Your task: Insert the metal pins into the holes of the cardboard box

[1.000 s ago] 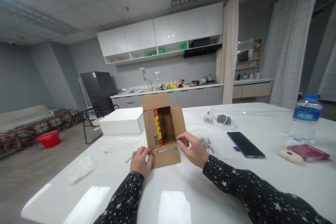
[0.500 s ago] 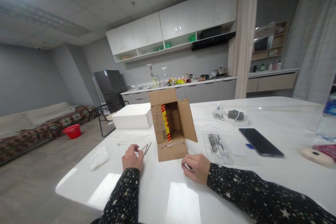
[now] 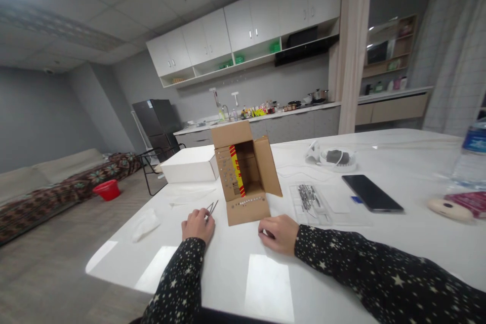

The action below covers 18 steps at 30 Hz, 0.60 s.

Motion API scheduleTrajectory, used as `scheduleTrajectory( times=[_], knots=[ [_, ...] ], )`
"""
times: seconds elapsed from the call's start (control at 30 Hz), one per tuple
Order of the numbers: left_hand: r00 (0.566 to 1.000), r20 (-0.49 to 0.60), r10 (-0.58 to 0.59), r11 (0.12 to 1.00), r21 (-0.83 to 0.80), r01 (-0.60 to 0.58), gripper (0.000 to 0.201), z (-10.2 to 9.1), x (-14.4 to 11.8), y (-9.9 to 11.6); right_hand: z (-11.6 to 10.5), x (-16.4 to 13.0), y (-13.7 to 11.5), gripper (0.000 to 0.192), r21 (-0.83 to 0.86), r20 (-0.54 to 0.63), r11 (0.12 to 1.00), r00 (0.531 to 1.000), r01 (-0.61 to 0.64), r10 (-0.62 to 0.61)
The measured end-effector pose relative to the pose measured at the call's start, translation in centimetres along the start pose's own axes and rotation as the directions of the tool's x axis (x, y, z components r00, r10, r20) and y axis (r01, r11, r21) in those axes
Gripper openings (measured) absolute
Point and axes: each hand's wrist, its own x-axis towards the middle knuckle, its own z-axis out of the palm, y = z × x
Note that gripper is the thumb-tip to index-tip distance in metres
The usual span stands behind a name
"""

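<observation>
Phone (image 3: 371, 193), water bottle (image 3: 469, 154), white box (image 3: 190, 163) nr cardboard box (image 3: 245, 172)

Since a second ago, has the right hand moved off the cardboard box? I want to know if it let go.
Yes. The right hand has drawn back toward the person, off the cardboard box, and now rests on the white table just before its front flap.

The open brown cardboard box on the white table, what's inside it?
Inside the open brown cardboard box, a red-and-yellow printed strip runs down the left wall, and a row of small shiny bits lines the front flap. The box floor is hidden behind that flap.
</observation>
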Motion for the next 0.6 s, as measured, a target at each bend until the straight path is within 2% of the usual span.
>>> scheduleTrajectory(
  times=[0.2, 0.33, 0.47, 0.6],
  knots=[
    [0.993, -0.044, 0.114, 0.992, -0.042, -0.116, 0.020, 0.2, 0.3, 0.3, -0.6, 0.0, -0.2, 0.012, -0.062, 0.029, 0.998, 0.999, -0.021, 0.023],
    [0.975, -0.039, 0.221, 0.972, -0.070, -0.223, 0.019, 0.5, 0.6, 0.2, -2.0, 0.0, -0.4, 0.013, -0.119, 0.042, 0.991, 0.997, -0.058, 0.064],
    [0.979, -0.019, 0.205, 0.976, -0.076, -0.206, 0.023, 0.6, 0.7, 0.1, -4.6, -0.6, -0.1, 0.014, -0.146, 0.016, 0.982, 0.992, -0.119, 0.123],
    [0.980, -0.036, 0.196, 0.979, -0.059, -0.197, 0.024, 0.6, 0.6, 0.1, -7.1, -1.7, 1.3, 0.014, -0.154, -0.047, 0.964, 0.976, -0.218, 0.213]
  ],
)
